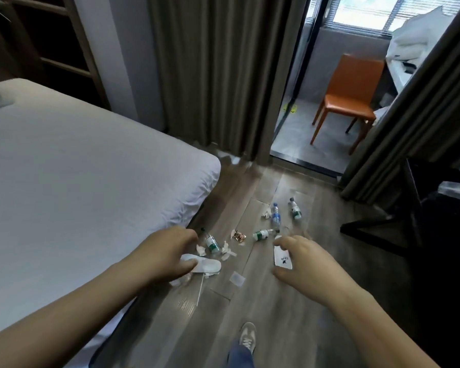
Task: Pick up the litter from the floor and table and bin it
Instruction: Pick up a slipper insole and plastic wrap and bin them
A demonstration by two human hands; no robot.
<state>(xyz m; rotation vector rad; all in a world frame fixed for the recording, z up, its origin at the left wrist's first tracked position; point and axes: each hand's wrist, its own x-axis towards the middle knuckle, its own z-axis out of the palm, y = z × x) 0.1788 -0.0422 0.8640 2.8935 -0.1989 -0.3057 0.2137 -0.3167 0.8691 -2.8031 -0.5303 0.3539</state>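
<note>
Litter point(266, 214) strewn on floor point(276, 314), between bed point(91, 168) and dark frame point(377, 229). Reaching over it with left hand point(168, 251), fingers loosely curled, gripping nothing seen, overlapping slipper point(209, 265). Reaching with right hand point(303, 258) too, fingers clawed apart; packet point(282, 257) showing between thumb and forefinger, pinched or lying beneath: cannot tell. Judging step as first pickup: best going for bottles before tissues point(226, 251), gripping each across its middle, bunching several per trip. Lying slantwise, near bottle point(211, 243), cap pointing far-left toward bed. Lying lengthwise away, blue bottle point(276, 215) and green bottle point(295, 209), caps pointing far. Lying crosswise, middle bottle point(262, 234), cap end unclear. Sitting far right, probable bin point(457, 189).
</note>
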